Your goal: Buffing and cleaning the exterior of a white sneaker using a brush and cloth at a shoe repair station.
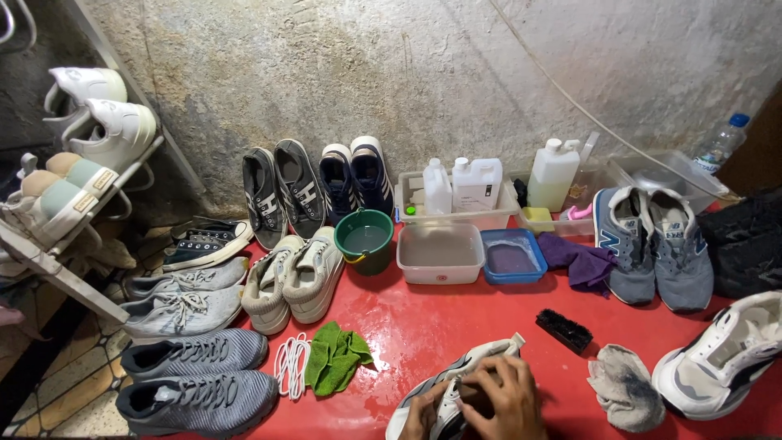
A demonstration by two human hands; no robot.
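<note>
Both my hands rest on a white and grey sneaker at the bottom centre, on a wet red surface. My left hand grips the shoe's side near the sole. My right hand presses down on the upper with curled fingers; whatever it may hold is hidden beneath it. A black brush lies just to the right of my hands, apart from them. Near it sits a dirty grey rag.
A green bucket, a clear tub of water, a blue tub and white bottles stand at the back. Several pairs of shoes line the wall and left floor. A green cloth, white laces and another white sneaker lie nearby.
</note>
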